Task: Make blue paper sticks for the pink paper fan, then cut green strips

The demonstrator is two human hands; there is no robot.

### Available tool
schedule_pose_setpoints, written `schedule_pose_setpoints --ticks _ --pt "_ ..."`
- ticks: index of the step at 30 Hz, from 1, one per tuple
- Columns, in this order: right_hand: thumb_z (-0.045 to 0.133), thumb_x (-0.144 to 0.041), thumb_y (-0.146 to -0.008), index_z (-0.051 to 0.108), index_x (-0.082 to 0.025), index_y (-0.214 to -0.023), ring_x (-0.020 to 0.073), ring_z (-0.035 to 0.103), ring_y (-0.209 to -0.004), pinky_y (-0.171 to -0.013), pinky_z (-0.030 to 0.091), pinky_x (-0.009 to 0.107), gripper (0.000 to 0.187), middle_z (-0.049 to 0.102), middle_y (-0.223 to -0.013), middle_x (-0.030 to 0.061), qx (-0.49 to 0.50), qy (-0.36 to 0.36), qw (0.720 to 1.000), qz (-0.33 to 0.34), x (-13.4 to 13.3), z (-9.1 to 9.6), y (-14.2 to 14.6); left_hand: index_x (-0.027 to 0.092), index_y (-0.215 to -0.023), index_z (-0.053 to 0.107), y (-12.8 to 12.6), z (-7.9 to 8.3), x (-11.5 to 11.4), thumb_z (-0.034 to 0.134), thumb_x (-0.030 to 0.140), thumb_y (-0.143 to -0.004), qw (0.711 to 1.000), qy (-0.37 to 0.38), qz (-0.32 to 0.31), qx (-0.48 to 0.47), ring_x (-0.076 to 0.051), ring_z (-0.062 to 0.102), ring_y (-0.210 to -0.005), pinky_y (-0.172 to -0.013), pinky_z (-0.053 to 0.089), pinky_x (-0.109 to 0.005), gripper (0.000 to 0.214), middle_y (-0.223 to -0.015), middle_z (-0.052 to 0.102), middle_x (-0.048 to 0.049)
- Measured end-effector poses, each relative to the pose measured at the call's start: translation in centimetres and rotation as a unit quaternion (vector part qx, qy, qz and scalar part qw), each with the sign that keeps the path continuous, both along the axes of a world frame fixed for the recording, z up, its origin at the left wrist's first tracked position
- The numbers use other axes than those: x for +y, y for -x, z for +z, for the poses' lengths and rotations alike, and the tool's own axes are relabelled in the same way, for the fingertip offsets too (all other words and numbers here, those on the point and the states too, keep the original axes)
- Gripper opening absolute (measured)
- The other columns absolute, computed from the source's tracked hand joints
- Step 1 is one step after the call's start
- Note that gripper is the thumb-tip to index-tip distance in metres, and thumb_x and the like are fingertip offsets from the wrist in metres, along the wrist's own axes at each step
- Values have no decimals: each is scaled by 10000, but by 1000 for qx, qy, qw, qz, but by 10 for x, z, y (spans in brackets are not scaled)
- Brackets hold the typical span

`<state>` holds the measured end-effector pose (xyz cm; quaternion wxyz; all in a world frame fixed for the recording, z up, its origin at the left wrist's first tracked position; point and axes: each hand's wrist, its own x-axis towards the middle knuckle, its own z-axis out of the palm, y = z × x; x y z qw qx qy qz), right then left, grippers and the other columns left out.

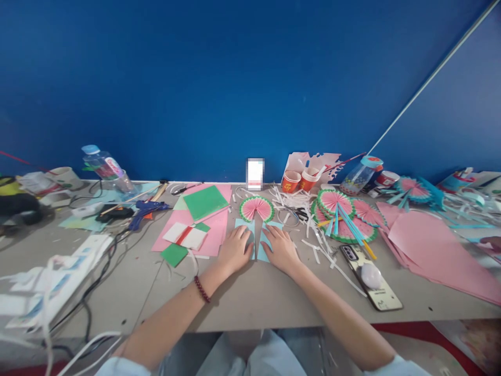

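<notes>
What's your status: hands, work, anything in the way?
Left hand, right hand: resting on blue papers. Pleated fan just beyond. White strips clutter the right side.

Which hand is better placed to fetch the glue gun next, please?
Probably the left hand: the glue gun lies on that side, farther from the right hand; both rest on light-blue paper.

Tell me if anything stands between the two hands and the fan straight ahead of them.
Nothing visible blocks the way: the left hand and right hand rest on flat blue papers, with the fan just ahead. The loose white strips lie off to the right.
</notes>
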<state>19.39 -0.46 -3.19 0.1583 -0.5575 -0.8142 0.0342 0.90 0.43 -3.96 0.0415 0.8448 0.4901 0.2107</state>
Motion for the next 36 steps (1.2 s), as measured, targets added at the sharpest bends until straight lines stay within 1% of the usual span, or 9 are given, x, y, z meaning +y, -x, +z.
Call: schedule_pose_setpoints --ticks 9,13,16,19,23,26,30,33,36 --pt "507 -256 -843 548 -173 -1199 261 520 -1069 -895 385 403 367 606 -1166 119 76 -8 997 14 1 4 1 197 -1096 561 1 4 0 466 248 -845 999 -9 -14 -44 -270 503 -1087 -929 414 -437 274 -1177 544 -105" --pt "517 -238 -822 600 -186 -1117 253 561 -1022 -908 392 408 311 652 -1080 100 194 -11 981 7 5 5 0 195 -1170 526 1 7 0 424 287 -886 994 2 -22 -112 -265 491 -1119 -954 397 -442 315 -1175 559 -101" --pt "538 -311 -815 609 -193 -1105 239 576 -1005 -898 414 383 320 649 -1086 91 364 14 931 -8 6 8 -1 215 -1283 429 0 9 0 428 297 -894 975 43 -37 -215 -239 470 -1170 -980 389 -419 397 -1254 520 -99" --pt "563 -417 -802 620 -200 -1069 211 614 -861 -758 469 323 349 674 -983 60 541 138 830 -25 6 10 -2 244 -1316 379 -2 11 1 491 337 -872 931 109 -55 -345 -214 498 -1143 -947 424 -381 468 -1278 502 -93" --pt "623 -458 -760 662 -219 -972 167 607 -735 -662 465 254 322 682 -838 16 662 261 702 -24 5 11 2 224 -1196 508 -2 17 0 508 406 -856 871 202 -50 -444 -203 554 -1032 -874 461 -347 386 -1188 566 -88" --pt "642 -486 -741 670 -223 -951 186 607 -816 -701 474 250 337 683 -885 28 688 276 671 -23 4 10 7 201 -1117 559 0 22 -2 451 425 -880 848 239 -52 -469 -197 567 -983 -827 470 -317 344 -1124 595 -82" --pt "617 -553 -733 631 -204 -1036 218 613 -855 -705 491 282 462 676 -972 57 684 298 664 -39 3 11 12 192 -1082 574 -3 24 -4 560 404 -815 858 229 -38 -459 -174 577 -861 -750 470 -287 342 -1049 610 -72" --pt "492 -609 -791 580 -179 -1128 239 619 -909 -730 493 315 554 663 -1046 83 674 324 663 -36 3 11 10 187 -1046 579 -6 22 -2 591 345 -787 864 213 -22 -456 -141 562 -751 -668 456 -251 304 -934 614 -46" --pt "339 -627 -848 555 -168 -1173 258 612 -978 -782 486 365 603 642 -1121 97 690 359 629 -2 5 11 5 183 -1029 579 -5 18 0 577 315 -788 865 195 0 -462 -118 536 -673 -597 425 -217 275 -801 587 -14"
